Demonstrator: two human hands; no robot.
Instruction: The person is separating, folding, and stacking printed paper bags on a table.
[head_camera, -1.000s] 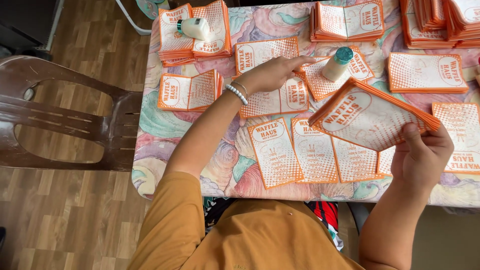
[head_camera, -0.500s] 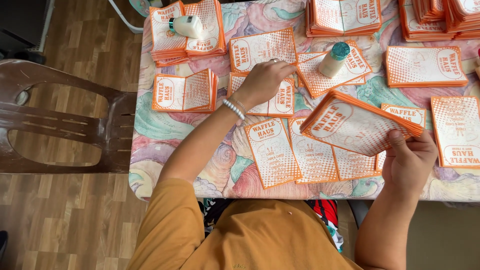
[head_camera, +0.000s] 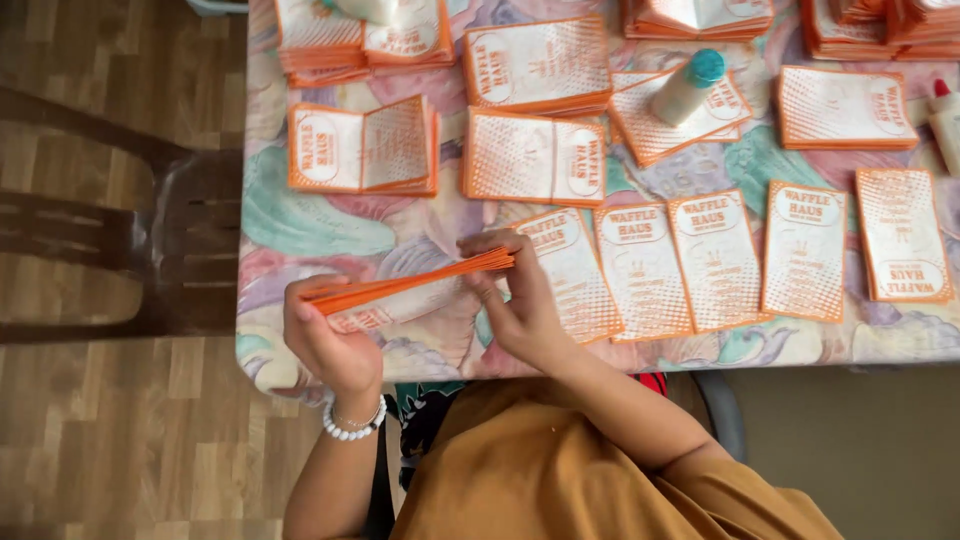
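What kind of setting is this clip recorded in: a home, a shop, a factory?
Probably a home or small informal workspace, not a factory. The table wears a pastel patterned cloth, a brown plastic chair stands on wood-look flooring, and both hands, left hand and right hand, hold one orange paper sleeve among hand-laid stacks.

relative to the glue bottle with the teal cap: five single orange-and-white paper sleeves lie flat in a row below it, and about eight stacks of the same sleeves lie around it, left, right and above. one red-tipped bottle stands far to its right. one brown chair stands far left.
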